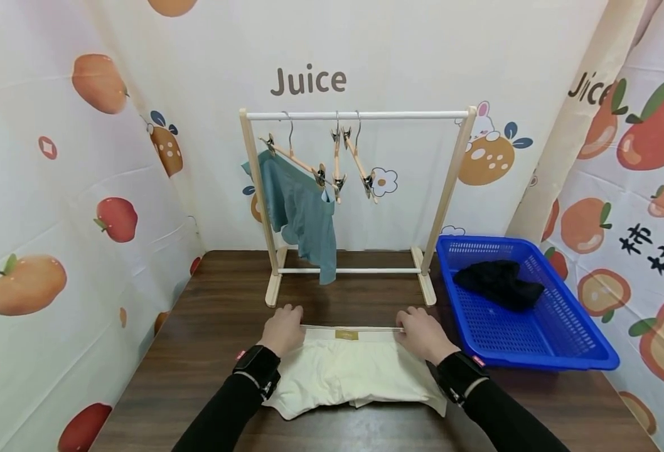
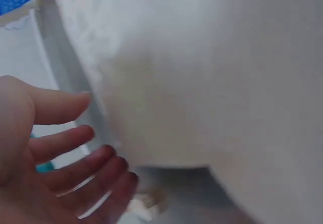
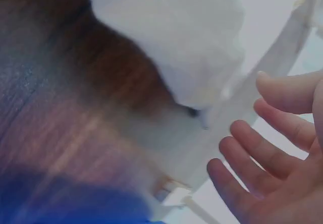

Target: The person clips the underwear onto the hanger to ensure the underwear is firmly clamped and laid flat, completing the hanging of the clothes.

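Note:
Cream shorts (image 1: 360,373) lie on the dark wooden table, waistband away from me and a tan label at its middle. My left hand (image 1: 282,329) is at the left end of the waistband and my right hand (image 1: 424,334) at the right end. In the left wrist view, the left hand's fingers (image 2: 93,171) are loosely bent and apart from the thumb, beside the pale cloth (image 2: 166,82). The right wrist view shows similarly relaxed, spread fingers (image 3: 267,158) near a corner of the cloth (image 3: 176,47). Both wrist views are blurred.
Behind the shorts stands a white-and-wood garment rack (image 1: 366,116). A teal garment (image 1: 304,207) hangs from a clip hanger at its left; two bare clip hangers (image 1: 336,163) hang mid-bar. To the right, a blue basket (image 1: 535,358) holds a crumpled black cloth (image 1: 500,284).

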Tool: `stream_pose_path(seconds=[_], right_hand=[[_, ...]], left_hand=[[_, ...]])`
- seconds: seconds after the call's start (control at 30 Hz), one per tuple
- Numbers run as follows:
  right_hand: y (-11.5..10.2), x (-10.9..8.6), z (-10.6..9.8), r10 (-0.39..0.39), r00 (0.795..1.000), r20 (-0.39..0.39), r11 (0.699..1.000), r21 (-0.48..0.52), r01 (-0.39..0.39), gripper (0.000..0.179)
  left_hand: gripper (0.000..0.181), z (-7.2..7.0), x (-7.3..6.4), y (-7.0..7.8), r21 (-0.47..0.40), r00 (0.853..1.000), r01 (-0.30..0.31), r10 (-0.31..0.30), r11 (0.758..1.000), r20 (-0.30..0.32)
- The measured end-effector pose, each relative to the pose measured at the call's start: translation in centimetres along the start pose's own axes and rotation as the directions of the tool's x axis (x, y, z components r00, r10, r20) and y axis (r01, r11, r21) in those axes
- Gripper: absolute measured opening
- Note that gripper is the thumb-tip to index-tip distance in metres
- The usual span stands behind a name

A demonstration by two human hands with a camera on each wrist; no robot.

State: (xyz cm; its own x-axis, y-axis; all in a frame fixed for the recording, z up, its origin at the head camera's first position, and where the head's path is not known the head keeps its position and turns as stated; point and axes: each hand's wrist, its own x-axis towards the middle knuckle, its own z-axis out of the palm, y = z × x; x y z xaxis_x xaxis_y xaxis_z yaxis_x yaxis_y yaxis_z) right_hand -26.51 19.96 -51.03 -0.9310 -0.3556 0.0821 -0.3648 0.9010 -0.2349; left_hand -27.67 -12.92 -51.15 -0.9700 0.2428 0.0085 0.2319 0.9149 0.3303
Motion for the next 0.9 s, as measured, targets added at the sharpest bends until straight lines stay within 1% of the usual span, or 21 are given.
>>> stream_pose_path(seconds=[0.07,0.1,0.13,0.17,0.2,0.23,0.27,0.3,0.33,0.4,0.43,0.47,0.5,0.53,0.57,0.63,0.67,0.7,0.73,0.83,0.9], right_hand=[[-0.4,-0.8,-0.7,-0.026,1.0,0.005,1.0,0.007,0.026,0.011],[-0.6,-1.2,-1.1,-0.047,0.999,0.014,0.999,0.017,0.047,0.011],[-0.9,-1.6,-1.4,-0.075,0.997,0.025,0.997,0.033,0.074,0.012],[-1.2,-2.0,-1.7,-0.114,0.993,0.036,0.992,0.053,0.112,0.013],[-1.5,-2.5,-2.0,-0.156,0.986,0.05,0.985,0.075,0.152,0.015],[-1.9,-2.9,-2.2,-0.201,0.977,0.067,0.975,0.109,0.193,0.018],[-2.3,-3.3,-2.4,-0.252,0.964,0.083,0.96,0.146,0.239,0.02],[-2.7,-3.8,-2.4,-0.307,0.947,0.098,0.94,0.184,0.286,0.022],[-3.1,-4.2,-2.4,-0.356,0.927,0.12,0.918,0.229,0.323,0.022],[-4.0,-5.0,-2.2,-0.43,0.887,0.165,0.879,0.299,0.371,0.019],[-4.4,-5.4,-2.1,-0.45,0.873,0.187,0.868,0.324,0.377,0.017],[-4.7,-5.6,-1.9,-0.462,0.863,0.205,0.862,0.331,0.384,0.013],[-4.9,-5.9,-1.7,-0.46,0.859,0.225,0.866,0.328,0.378,0.01],[-5.1,-6.0,-1.5,-0.45,0.859,0.245,0.875,0.315,0.369,0.009],[-5.1,-6.1,-1.2,-0.436,0.863,0.256,0.887,0.284,0.364,0.01],[-5.2,-6.2,-0.7,-0.398,0.88,0.26,0.913,0.202,0.353,0.016],[-5.1,-6.2,-0.3,-0.383,0.888,0.257,0.922,0.162,0.351,0.018],[-5.1,-6.2,0.0,-0.37,0.893,0.254,0.929,0.124,0.35,0.021],[-5.1,-6.2,0.3,-0.368,0.897,0.244,0.93,0.085,0.358,0.023],[-5.0,-6.1,1.2,-0.38,0.902,0.205,0.922,0.003,0.388,0.022],[-4.9,-5.9,1.4,-0.401,0.897,0.184,0.911,-0.025,0.412,0.02]], left_hand=[[0.017,-0.6,-0.6,0.1,0.01,0.999,-0.039,0.039,0.999,-0.026],[0.012,-0.9,-1.0,0.2,0.008,0.997,-0.067,0.067,0.998,-0.031],[0.008,-1.1,-1.4,0.3,0.002,0.994,-0.108,0.108,0.994,-0.031],[0.008,-1.3,-1.8,0.4,-0.021,0.988,-0.155,0.154,0.988,-0.018],[0.014,-1.4,-2.2,0.6,-0.053,0.978,-0.208,0.208,0.977,0.001],[0.018,-1.5,-2.7,1.0,-0.098,0.965,-0.257,0.261,0.961,0.034],[0.022,-1.5,-3.1,1.4,-0.149,0.946,-0.303,0.315,0.941,0.07],[0.025,-1.4,-3.6,1.8,-0.208,0.925,-0.33,0.359,0.921,0.121],[0.026,-1.3,-4.1,2.2,-0.267,0.9,-0.353,0.403,0.897,0.164],[0.024,-1.0,-5.0,3.0,-0.38,0.848,-0.346,0.459,0.858,0.265],[0.023,-0.8,-5.4,3.3,-0.414,0.828,-0.33,0.471,0.848,0.305],[0.02,-0.6,-5.7,3.6,-0.431,0.812,-0.317,0.476,0.845,0.336],[0.018,-0.4,-6.0,3.8,-0.429,0.804,-0.307,0.472,0.85,0.36],[0.018,-0.1,-6.2,3.9,-0.408,0.802,-0.308,0.465,0.859,0.374],[0.021,0.1,-6.4,4.0,-0.374,0.805,-0.314,0.453,0.873,0.383],[0.031,0.6,-6.6,4.1,-0.263,0.829,-0.343,0.422,0.902,0.367],[0.035,0.8,-6.6,4.1,-0.21,0.839,-0.355,0.409,0.911,0.358],[0.038,1.0,-6.7,4.2,-0.163,0.848,-0.367,0.401,0.916,0.345],[0.038,1.2,-6.7,4.2,-0.13,0.854,-0.375,0.397,0.918,0.338],[0.027,1.3,-6.6,4.3,-0.105,0.86,-0.389,0.402,0.915,0.315],[0.019,1.1,-6.3,4.1,-0.144,0.858,-0.385,0.411,0.911,0.308]])
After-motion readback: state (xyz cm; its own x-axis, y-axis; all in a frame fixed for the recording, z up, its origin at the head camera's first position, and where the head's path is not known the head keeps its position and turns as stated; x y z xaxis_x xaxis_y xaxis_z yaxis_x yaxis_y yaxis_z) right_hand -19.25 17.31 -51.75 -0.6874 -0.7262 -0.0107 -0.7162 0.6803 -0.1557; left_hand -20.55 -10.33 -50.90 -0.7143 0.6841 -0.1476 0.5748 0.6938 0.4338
